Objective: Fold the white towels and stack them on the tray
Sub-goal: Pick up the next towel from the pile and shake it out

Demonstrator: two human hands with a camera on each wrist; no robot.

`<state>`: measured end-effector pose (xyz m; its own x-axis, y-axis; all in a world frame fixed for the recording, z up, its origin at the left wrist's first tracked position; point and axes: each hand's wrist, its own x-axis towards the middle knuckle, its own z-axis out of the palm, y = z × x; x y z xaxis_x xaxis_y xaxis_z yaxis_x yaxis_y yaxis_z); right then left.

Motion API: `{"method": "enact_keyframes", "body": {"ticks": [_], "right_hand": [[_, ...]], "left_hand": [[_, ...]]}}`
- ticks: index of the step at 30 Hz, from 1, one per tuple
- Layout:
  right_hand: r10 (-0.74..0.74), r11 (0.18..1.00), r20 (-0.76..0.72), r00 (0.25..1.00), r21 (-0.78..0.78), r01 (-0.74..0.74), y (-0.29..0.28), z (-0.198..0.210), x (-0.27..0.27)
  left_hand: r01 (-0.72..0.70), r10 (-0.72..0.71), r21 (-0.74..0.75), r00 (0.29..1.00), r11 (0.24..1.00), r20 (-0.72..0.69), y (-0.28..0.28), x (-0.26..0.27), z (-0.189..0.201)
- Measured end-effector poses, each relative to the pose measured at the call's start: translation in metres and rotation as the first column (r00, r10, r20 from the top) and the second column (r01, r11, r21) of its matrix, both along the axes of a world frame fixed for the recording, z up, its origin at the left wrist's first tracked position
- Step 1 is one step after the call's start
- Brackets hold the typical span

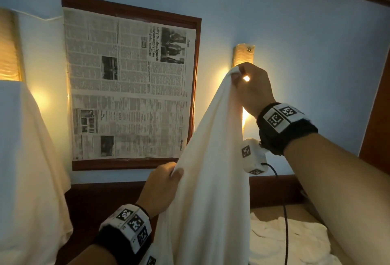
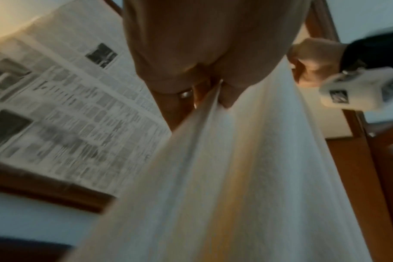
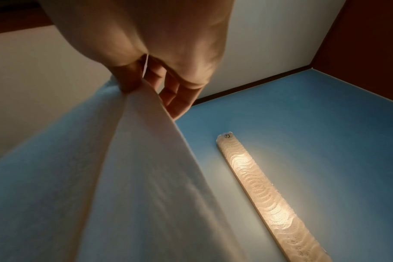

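A: While the towel [image 1: 211,169] is hanging up in the air, which hand is doing what?

B: Right hand [image 1: 252,87] is pinching a top corner high up, near the wall lamp [image 1: 243,55]. Right wrist view is showing thumb and fingers [image 3: 180,99] clamped on the edge. Left hand [image 1: 160,188] is gripping the edge lower down, thumb on the cloth. Both grips are closed on the towel, neither one is free.

A: Where's it hanging exactly?

B: It's draping down from both hands, in front of the blue wall and just right of the framed newspaper [image 1: 128,83]. Bottom is running out of frame, can't tell if it's touching anything.

A: Step?

B: Looking like the start of the fold: person is lifting it and working along the edge to find the second corner. No crease showing yet.

A: Tray?

B: Not in view. More white cloth [image 1: 289,241] is lying crumpled at lower right; looks like towels waiting, can't be sure. More pale cloth [image 1: 27,159] is hanging at left.

A: Next?

B: Guessing the left hand needs to be sliding up to the other top corner, spreading the towel flat, then bringing the corners together. Loose cloth may be slipping or bunching, so both pinches need to be firm.
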<state>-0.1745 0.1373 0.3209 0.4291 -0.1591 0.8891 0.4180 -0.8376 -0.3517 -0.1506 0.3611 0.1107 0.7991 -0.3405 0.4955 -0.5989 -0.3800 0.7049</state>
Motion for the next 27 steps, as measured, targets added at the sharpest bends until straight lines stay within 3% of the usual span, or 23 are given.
{"method": "enact_keyframes", "body": {"ticks": [3, 6, 8, 10, 11, 13, 18, 22, 27], "right_hand": [[-0.027, 0.999, -0.056, 0.998, 0.032, 0.029, -0.009, -0.008, 0.006], [0.037, 0.999, -0.252, 0.967, 0.001, -0.038, -0.007, -0.018, -0.004], [0.122, 0.980, -0.504, 0.855, -0.077, -0.185, 0.010, -0.033, -0.017], [0.144, 0.935, -0.717, 0.682, -0.127, -0.331, 0.033, -0.056, -0.023], [0.126, 0.910, -0.777, 0.617, -0.158, -0.384, 0.045, -0.071, -0.024], [0.077, 0.863, -0.815, 0.575, -0.234, -0.447, 0.064, -0.098, -0.022], [0.121, 0.863, -0.728, 0.675, -0.259, -0.434, 0.075, -0.109, -0.014], [0.212, 0.902, -0.598, 0.773, -0.185, -0.390, 0.087, -0.087, -0.011], [0.295, 0.921, -0.429, 0.854, -0.110, -0.374, 0.094, -0.056, -0.004]], "left_hand": [[-0.095, 0.086, -0.187, 0.995, 0.978, -0.052, 0.014, 0.010, 0.013], [-0.084, 0.080, -0.151, 0.996, 0.985, -0.034, 0.019, 0.015, 0.040], [-0.077, 0.076, -0.075, 0.997, 0.994, -0.009, 0.015, 0.015, 0.056], [-0.066, 0.067, -0.046, 0.998, 0.997, 0.014, 0.007, 0.016, 0.067], [-0.052, 0.053, -0.045, 0.998, 0.998, 0.029, 0.005, 0.014, 0.070], [-0.031, 0.034, -0.052, 0.997, 0.998, 0.072, 0.004, 0.009, 0.073], [-0.054, 0.082, -0.171, 0.984, 0.984, 0.158, 0.030, -0.005, 0.063], [-0.261, 0.262, -0.029, 0.955, 0.965, 0.142, 0.064, -0.007, 0.011], [-0.394, 0.394, 0.067, 0.919, 0.917, 0.007, 0.097, -0.011, -0.055]]}}
